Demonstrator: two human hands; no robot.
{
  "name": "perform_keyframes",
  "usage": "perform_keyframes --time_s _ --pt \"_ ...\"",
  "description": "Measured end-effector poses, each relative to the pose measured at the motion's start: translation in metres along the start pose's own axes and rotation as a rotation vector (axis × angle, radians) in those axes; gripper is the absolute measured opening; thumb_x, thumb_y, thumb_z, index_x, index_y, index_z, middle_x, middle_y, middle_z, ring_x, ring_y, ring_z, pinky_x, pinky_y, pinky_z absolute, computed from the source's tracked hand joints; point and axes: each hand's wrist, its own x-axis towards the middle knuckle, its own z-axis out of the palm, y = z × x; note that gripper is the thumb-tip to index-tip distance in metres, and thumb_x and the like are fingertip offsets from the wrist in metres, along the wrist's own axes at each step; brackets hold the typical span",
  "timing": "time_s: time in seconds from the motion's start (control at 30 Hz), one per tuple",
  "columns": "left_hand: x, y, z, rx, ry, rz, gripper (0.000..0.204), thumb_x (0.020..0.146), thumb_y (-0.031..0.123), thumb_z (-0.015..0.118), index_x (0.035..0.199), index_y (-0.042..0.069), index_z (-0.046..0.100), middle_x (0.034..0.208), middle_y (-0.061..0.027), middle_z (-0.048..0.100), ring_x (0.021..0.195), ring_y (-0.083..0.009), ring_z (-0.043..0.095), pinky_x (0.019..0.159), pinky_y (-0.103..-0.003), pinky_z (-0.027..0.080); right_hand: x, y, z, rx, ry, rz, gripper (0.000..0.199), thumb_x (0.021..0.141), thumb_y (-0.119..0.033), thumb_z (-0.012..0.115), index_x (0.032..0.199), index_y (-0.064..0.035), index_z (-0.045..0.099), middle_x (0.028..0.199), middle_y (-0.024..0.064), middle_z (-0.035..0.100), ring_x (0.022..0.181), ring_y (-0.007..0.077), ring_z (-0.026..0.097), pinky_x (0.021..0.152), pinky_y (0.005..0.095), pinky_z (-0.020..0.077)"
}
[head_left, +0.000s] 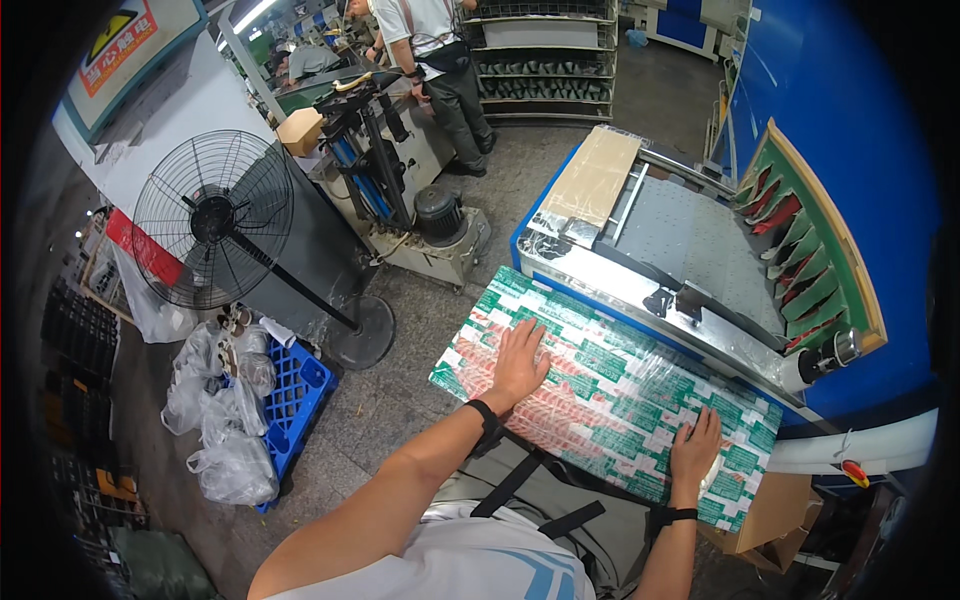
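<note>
Board (610, 397) (green-patterned) lies beneath the fingers (524, 335) of left hand (519, 366) and right hand (691, 456).

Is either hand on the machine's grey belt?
No, the left hand and the right hand both rest on the green-and-white patterned board beside it.

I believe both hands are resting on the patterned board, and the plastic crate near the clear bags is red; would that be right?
Not quite: the plastic crate near the clear bags is blue, not red, as the head view shows. The left hand and right hand do rest on the patterned board.
</note>
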Motion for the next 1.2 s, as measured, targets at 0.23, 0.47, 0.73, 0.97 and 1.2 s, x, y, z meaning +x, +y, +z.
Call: perform_keyframes --time_s 0.23,0.47,0.73,0.97,1.2 --pt "0.000 -0.002 -0.001 0.001 -0.017 -0.008 0.062 0.103 0.027 0.066 0.157 0.001 0.054 0.167 -0.0252 0.046 0.160 -0.0439 0.037 0.134 -0.061 0.023 -0.002 -0.003 0.001 -0.006 0.007 0.002 0.054 0.105 -0.020 0.065 0.154 0.0021 0.058 0.161 0.0250 0.055 0.151 0.0439 0.050 0.126 0.0555 0.0383" --pt "0.000 -0.002 -0.001 0.003 -0.023 -0.012 0.061 0.103 0.028 0.066 0.157 0.001 0.055 0.168 -0.0245 0.046 0.160 -0.0431 0.037 0.134 -0.060 0.022 -0.009 -0.009 0.004 -0.017 0.032 0.027 0.050 0.109 -0.020 0.062 0.153 0.0024 0.060 0.160 0.0235 0.057 0.152 0.0423 0.050 0.127 0.0534 0.0379" --pt "0.000 -0.001 -0.002 -0.004 -0.036 -0.019 0.062 0.104 0.029 0.065 0.158 0.001 0.054 0.168 -0.0247 0.046 0.161 -0.0435 0.036 0.135 -0.060 0.022 -0.009 -0.007 0.005 -0.020 0.045 0.022 0.049 0.109 -0.020 0.062 0.152 0.0021 0.061 0.159 0.0231 0.058 0.151 0.0418 0.052 0.127 0.0526 0.0390" --pt "0.001 -0.002 -0.002 -0.007 -0.038 -0.023 0.062 0.103 0.029 0.065 0.157 0.000 0.054 0.168 -0.0252 0.045 0.161 -0.0433 0.035 0.135 -0.061 0.021 -0.009 -0.007 0.005 -0.021 0.065 0.012 0.047 0.108 -0.019 0.062 0.150 0.0022 0.063 0.157 0.0230 0.060 0.149 0.0420 0.054 0.126 0.0525 0.0406" --pt "0.000 -0.002 -0.002 -0.007 -0.036 -0.020 0.062 0.103 0.029 0.065 0.157 0.000 0.054 0.169 -0.0253 0.045 0.161 -0.0437 0.035 0.135 -0.061 0.021 -0.009 -0.008 0.006 -0.020 0.068 0.013 0.045 0.109 -0.019 0.062 0.149 0.0023 0.064 0.157 0.0229 0.060 0.148 0.0417 0.054 0.125 0.0528 0.0412"
